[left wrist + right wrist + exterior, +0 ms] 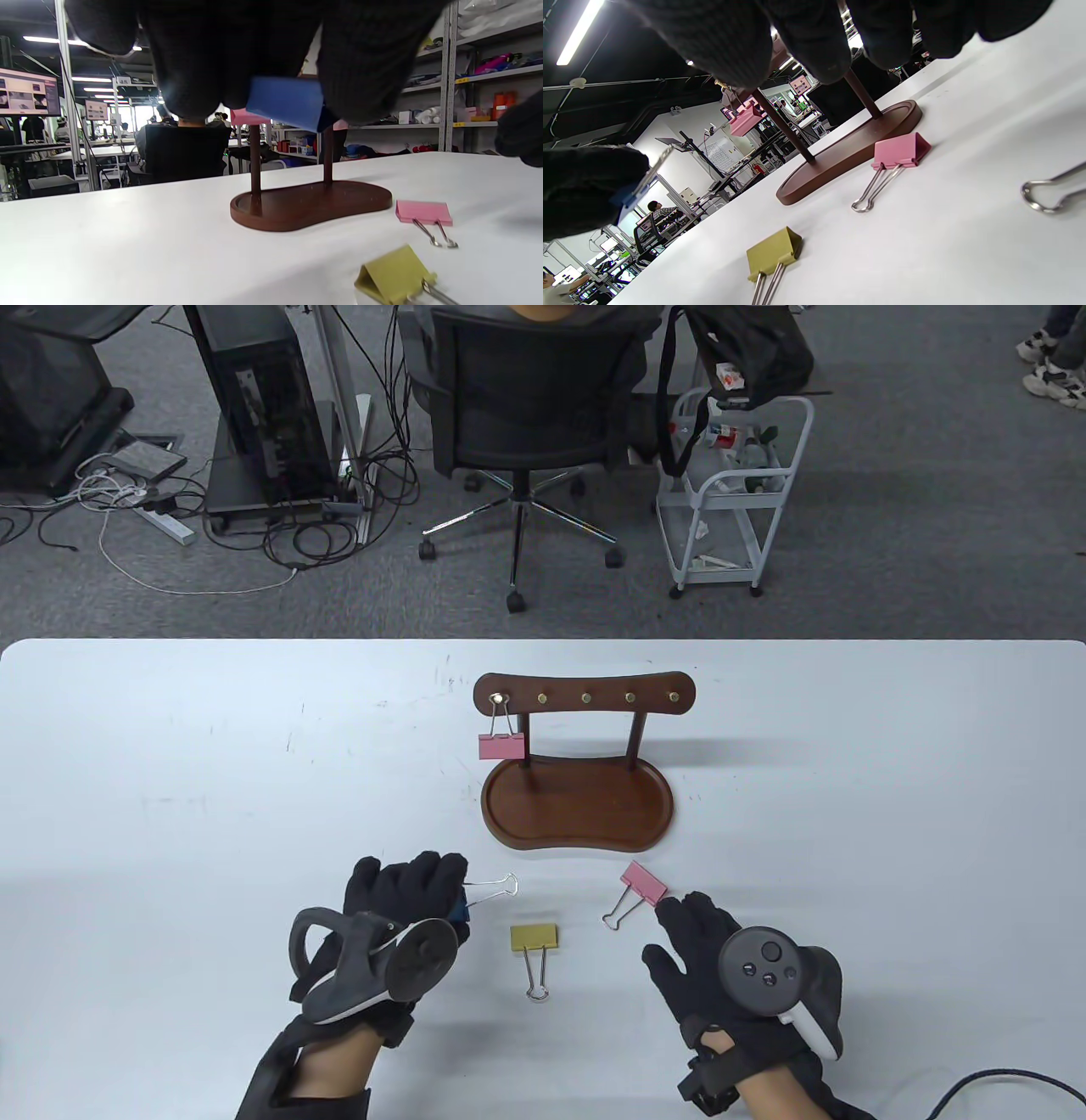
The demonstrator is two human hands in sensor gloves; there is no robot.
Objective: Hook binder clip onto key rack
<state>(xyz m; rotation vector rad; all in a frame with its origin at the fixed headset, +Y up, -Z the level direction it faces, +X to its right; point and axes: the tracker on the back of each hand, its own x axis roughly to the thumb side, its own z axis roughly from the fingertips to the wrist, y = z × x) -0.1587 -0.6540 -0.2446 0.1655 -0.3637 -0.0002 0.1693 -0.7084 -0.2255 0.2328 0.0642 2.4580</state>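
The brown wooden key rack [585, 697] stands mid-table on its tray base [577, 810], with a row of brass hooks. A pink binder clip [501, 746] hangs on the leftmost hook. My left hand [454, 899] grips a blue binder clip [459, 909] just above the table, in front of and left of the rack; its wire handles [501, 886] point right. The blue clip also shows in the left wrist view [284, 101]. My right hand [679, 916] is empty, its fingers [814, 42] just in front of a second pink clip [643, 882] lying on the table.
A yellow binder clip [534, 937] lies on the table between my hands, handles toward me. In the right wrist view, a loose wire handle [1048, 190] lies at the right edge. An office chair [526, 415] and a white cart [730, 492] stand beyond the table's far edge.
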